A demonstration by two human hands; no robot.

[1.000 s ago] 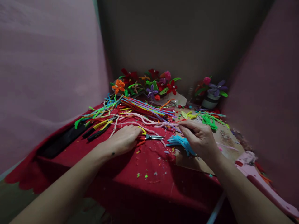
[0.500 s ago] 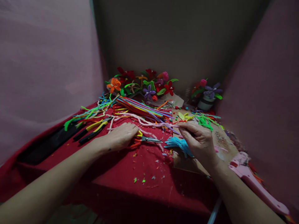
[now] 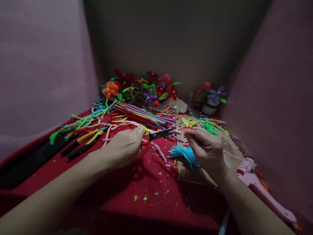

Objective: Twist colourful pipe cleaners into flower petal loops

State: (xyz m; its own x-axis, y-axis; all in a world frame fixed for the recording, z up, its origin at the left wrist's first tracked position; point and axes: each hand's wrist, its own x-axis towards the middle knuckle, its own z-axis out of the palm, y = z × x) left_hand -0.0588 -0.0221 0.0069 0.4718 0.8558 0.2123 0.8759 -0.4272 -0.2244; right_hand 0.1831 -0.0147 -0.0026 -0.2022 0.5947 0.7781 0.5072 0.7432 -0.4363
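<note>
My left hand is closed around the handles of a pair of scissors. Their dark blades reach right, towards my other hand, next to a pale pink pipe cleaner. My right hand pinches that pipe cleaner between thumb and fingers, its strand running left past the blades. Just below my right hand lies a bunch of short blue pipe cleaner pieces. Another short fuzzy pink strand rests on the red cloth under the scissors.
Black-and-yellow pliers lie at left. Behind are bundled coloured pipe cleaners and pipe cleaner flowers. A brown board carries green pieces. A pink glue gun is at right; a flower pot stands behind.
My left hand has lifted the scissors off the cloth, and their blades have come up beside the pink pipe cleaner. My right hand keeps its pinch. The view has shifted slightly.
</note>
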